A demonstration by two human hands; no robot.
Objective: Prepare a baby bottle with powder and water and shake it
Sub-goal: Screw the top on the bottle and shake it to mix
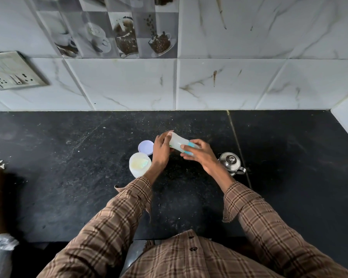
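While both hands tilt the baby bottle (177,144) above the dark table (68,187), the left hand (161,150) grips its base and the right hand (199,154) its teal collar; a loose collar could leak during shaking.

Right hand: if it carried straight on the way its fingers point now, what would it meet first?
The right hand grips the teal collar end of the baby bottle, fingers pointing left. Going on past the bottle, it would likely meet the left hand holding the bottle's base; beyond that lies the round lid, though depth is unclear.
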